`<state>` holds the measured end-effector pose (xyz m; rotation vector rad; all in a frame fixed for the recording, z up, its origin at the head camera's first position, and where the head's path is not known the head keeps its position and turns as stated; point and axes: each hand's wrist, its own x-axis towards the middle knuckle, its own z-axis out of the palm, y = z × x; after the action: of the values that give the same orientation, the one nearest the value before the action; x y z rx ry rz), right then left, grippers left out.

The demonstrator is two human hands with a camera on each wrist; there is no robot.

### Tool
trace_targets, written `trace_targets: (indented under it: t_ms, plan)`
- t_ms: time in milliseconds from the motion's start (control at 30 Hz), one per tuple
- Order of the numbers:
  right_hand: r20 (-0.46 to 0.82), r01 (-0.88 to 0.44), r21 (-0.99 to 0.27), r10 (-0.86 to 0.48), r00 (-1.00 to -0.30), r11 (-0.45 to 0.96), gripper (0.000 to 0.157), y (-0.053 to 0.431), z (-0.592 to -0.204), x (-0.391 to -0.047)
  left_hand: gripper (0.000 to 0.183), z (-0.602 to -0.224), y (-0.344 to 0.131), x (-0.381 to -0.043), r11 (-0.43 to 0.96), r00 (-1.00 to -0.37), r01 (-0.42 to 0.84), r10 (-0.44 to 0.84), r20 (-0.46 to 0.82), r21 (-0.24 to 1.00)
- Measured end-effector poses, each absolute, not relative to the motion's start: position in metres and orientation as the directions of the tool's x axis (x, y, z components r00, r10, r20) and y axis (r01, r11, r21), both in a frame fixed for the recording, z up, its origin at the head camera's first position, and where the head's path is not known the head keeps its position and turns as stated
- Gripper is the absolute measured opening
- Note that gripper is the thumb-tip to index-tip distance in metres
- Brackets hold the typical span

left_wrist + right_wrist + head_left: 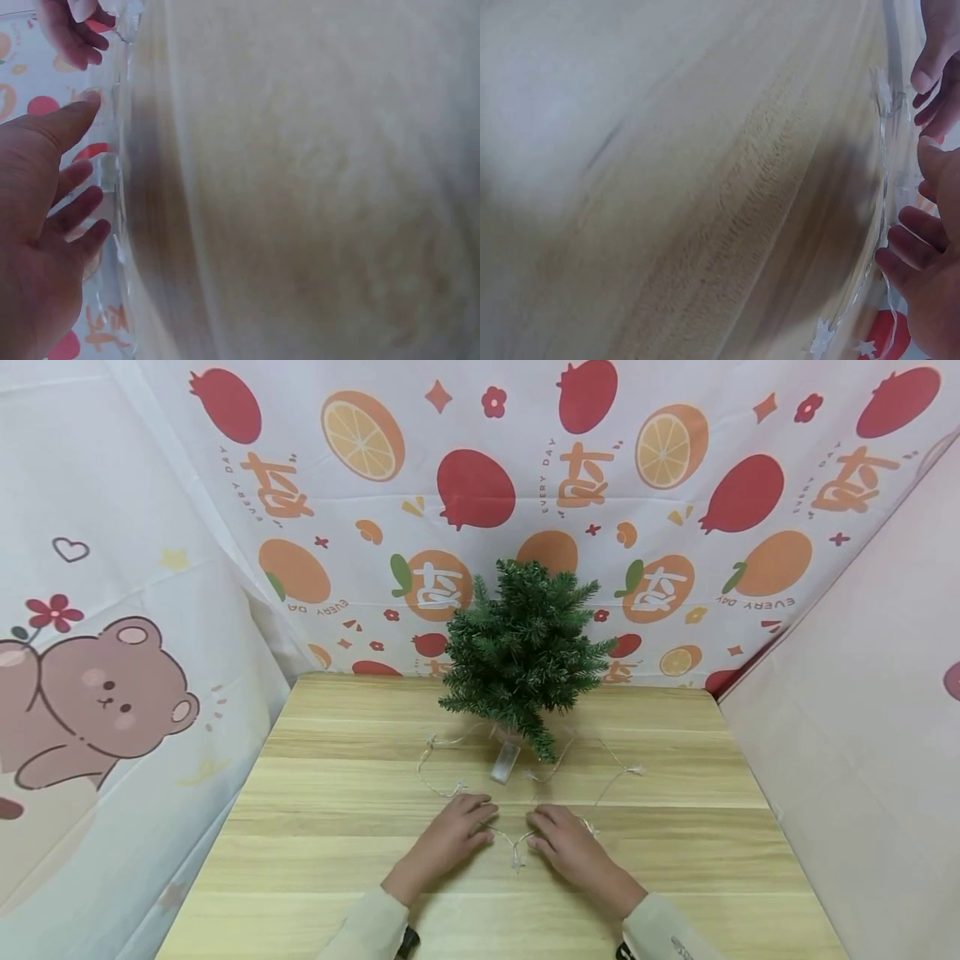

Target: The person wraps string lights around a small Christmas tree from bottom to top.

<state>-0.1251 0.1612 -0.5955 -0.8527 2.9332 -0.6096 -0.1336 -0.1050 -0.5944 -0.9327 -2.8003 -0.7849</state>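
Note:
A string of clear lights with star-shaped bulbs (517, 862) lies in a loose loop on the wooden table, joined to a small clear battery box (506, 762). My left hand (450, 837) is beside the loop's left part, its fingers loosely bent and nothing visible in its grasp in the left wrist view. Opposite it, my right hand (572, 845) hangs close to the wire on the right, fingers relaxed. In the right wrist view a star bulb (822, 337) and the wire run past those fingers; whether they touch is unclear.
A small green artificial Christmas tree (525, 643) stands at the back of the table (315, 827), behind the battery box. Fruit-patterned cloth (480, 410) hangs at the back, with cloth walls along both sides.

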Motion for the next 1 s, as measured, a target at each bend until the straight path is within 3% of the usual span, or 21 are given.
trace_targets:
  t_ms: [500,800,1000]
  plan:
    - [0.233,-0.669,-0.286,-0.628,-0.743,0.686,0.013,0.160,-0.612,-0.130,0.021,-0.601,-0.092,-0.132,0.596,-0.752,0.642,0.612,0.245,0.483]
    - [0.241,-0.717,-0.235,-0.675,-0.697,0.656,0.005,0.162,-0.614,-0.129,0.007,-0.603,-0.092,-0.131,0.613,-0.759,0.634,0.610,0.228,0.472]
    - [0.253,-0.711,-0.214,-0.665,-0.702,0.669,0.015,0.162,-0.614,-0.127,0.005,-0.607,-0.092,-0.131,0.607,-0.754,0.639,0.615,0.229,0.473]
